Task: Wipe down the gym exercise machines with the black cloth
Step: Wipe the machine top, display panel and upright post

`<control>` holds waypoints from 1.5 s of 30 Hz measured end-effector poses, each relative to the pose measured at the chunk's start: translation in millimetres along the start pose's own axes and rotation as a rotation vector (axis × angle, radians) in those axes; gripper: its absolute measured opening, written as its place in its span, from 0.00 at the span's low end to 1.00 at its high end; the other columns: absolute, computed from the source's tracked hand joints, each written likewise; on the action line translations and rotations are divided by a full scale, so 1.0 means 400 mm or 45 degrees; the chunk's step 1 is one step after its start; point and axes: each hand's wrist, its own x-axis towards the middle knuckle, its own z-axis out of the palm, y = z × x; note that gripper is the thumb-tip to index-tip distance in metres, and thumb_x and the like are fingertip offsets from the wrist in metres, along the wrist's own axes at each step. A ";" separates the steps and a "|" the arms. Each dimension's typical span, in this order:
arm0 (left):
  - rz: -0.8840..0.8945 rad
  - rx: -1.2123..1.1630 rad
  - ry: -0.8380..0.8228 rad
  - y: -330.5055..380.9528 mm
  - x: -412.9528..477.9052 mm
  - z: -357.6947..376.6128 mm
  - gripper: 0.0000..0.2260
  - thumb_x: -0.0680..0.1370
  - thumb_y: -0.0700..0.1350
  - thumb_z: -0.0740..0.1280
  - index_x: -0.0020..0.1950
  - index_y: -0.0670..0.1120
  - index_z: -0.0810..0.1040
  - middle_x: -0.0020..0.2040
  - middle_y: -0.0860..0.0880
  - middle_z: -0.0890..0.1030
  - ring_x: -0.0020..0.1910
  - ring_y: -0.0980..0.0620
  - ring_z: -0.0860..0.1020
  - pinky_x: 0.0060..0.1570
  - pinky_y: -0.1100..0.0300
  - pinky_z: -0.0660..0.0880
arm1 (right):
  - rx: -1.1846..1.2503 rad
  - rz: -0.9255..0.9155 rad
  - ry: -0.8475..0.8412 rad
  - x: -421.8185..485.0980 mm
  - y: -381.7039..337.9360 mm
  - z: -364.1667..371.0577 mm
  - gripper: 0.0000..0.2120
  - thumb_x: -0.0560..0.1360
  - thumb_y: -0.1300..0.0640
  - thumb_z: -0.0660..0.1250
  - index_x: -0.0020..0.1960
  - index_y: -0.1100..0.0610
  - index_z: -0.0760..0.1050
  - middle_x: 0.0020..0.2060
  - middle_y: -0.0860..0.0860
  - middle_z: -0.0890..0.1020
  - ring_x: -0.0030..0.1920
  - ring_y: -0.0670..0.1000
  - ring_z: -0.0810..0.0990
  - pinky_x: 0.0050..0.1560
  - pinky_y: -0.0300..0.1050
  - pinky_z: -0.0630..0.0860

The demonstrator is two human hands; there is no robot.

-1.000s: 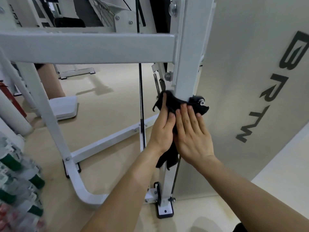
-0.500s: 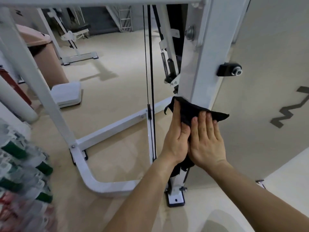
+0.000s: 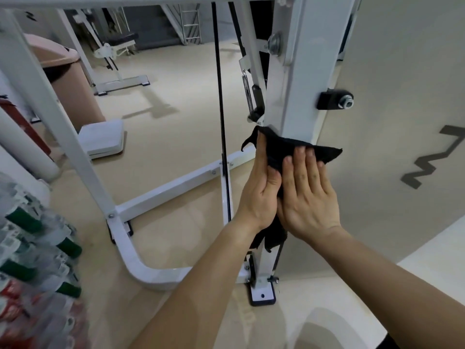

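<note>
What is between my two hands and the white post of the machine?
The black cloth. The head view shows it spread over the white post, with the left hand and right hand pressing on it.

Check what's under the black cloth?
The white upright post; left hand and right hand press the black cloth onto it. That stretch is covered, its surface unseen.
</note>
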 end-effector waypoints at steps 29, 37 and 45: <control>-0.021 0.533 -0.166 -0.358 -0.198 0.009 0.40 0.78 0.67 0.47 0.82 0.47 0.38 0.83 0.52 0.47 0.79 0.54 0.59 0.53 0.67 0.70 | -0.003 -0.103 -0.140 -0.432 -0.070 0.182 0.42 0.77 0.51 0.67 0.81 0.63 0.47 0.81 0.59 0.45 0.81 0.59 0.47 0.80 0.56 0.48; 0.034 0.334 0.004 -0.342 -0.173 0.041 0.41 0.79 0.70 0.46 0.82 0.44 0.45 0.83 0.50 0.50 0.79 0.55 0.60 0.61 0.74 0.67 | -0.001 -0.085 -0.026 -0.385 -0.056 0.197 0.38 0.81 0.49 0.59 0.81 0.63 0.44 0.81 0.59 0.42 0.81 0.58 0.43 0.80 0.54 0.44; -0.156 0.268 0.055 -0.401 -0.261 0.075 0.33 0.83 0.59 0.53 0.82 0.44 0.47 0.82 0.50 0.55 0.79 0.56 0.59 0.75 0.55 0.63 | 0.089 -0.119 -0.302 -0.484 -0.073 0.163 0.45 0.76 0.52 0.69 0.81 0.62 0.46 0.81 0.58 0.43 0.81 0.59 0.45 0.80 0.56 0.47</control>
